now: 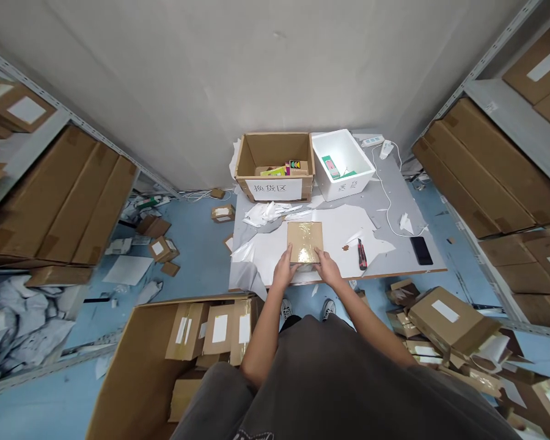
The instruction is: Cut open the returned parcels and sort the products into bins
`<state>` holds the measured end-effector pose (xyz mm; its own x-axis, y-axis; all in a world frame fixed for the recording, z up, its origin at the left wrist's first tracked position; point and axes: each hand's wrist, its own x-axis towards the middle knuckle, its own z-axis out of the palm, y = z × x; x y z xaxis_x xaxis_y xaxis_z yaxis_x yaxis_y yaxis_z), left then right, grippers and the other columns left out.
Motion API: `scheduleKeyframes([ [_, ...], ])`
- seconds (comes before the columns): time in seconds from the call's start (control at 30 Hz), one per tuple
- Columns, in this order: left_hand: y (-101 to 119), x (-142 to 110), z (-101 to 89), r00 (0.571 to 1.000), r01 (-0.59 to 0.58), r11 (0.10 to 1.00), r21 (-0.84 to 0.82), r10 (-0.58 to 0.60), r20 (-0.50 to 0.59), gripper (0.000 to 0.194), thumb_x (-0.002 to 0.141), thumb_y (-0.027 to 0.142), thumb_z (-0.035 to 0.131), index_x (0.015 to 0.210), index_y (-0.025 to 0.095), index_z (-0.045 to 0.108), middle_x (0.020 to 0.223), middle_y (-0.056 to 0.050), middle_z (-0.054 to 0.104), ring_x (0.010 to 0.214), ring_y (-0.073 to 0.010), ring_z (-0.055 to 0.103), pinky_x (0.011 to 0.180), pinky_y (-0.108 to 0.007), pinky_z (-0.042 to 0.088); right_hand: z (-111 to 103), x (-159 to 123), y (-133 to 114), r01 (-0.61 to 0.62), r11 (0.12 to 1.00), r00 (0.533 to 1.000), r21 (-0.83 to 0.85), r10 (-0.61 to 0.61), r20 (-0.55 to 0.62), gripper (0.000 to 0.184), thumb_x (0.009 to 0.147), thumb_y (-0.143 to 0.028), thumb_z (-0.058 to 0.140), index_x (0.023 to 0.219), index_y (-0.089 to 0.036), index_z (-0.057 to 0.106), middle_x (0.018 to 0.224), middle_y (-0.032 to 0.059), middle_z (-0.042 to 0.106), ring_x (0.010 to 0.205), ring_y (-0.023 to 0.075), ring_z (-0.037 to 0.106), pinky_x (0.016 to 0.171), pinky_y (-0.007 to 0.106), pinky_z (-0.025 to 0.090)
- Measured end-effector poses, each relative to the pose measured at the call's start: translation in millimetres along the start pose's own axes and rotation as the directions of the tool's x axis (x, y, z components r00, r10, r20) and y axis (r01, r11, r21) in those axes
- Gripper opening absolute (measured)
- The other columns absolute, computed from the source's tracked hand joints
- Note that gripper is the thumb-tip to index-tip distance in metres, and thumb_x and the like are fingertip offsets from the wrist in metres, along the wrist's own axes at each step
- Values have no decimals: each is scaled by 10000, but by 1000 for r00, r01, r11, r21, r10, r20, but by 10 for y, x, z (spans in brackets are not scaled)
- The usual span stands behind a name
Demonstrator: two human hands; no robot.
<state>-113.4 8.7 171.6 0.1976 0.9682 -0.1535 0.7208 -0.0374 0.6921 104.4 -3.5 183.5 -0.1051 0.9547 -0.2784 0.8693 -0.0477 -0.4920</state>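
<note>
A small brown cardboard box (305, 239) with shiny clear tape across its top is at the front of the table. My left hand (284, 269) grips its near left corner, and my right hand (326, 266) grips the near right corner. The fingers under the box are partly hidden. To the right of it lies a red and black utility knife (362, 255) on white paper (339, 220). Crumpled white paper scraps (266, 214) are behind the box to the left.
An open carton (275, 188) and a white foam box (348, 186), both holding small packages, stand at the table's back. A phone (421, 250) and a white cable (387, 205) lie on the right. A large carton of parcels (119, 366) stands at my left; boxes (453, 324) pile up on the right.
</note>
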Motion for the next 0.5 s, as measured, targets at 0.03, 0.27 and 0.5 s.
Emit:
scheduleKeyframes([
  [0.03,48,34,-39,1000,13,1000,19,-13,0,881,986,339,679,1733,263,218,1708,-128,433,1527,-267,491,1187,-375,450,-43,37,-12,9,1000,1000,-6,-9,-7,674,1041,-267,589,1676,-241,364,1401,171,620,1200,299,686,983,368,542],
  [0.27,360,521,-486,978,205,963,176,-194,-80,700,1037,607,572,1648,297,429,1121,-92,816,1116,-314,762,975,-373,528,-551,594,-61,71,996,991,-44,-76,-108,672,1120,-463,403,1721,-195,266,1310,168,708,1159,325,684,982,386,524],
  [0.5,121,1070,-120,974,203,979,7,-203,105,795,986,351,655,1695,183,337,1743,-181,349,1490,-312,533,1183,-377,445,-299,1255,19,-39,999,996,-13,40,86,650,1068,-230,391,1707,-153,304,1565,182,560,1288,286,637,1076,363,495],
])
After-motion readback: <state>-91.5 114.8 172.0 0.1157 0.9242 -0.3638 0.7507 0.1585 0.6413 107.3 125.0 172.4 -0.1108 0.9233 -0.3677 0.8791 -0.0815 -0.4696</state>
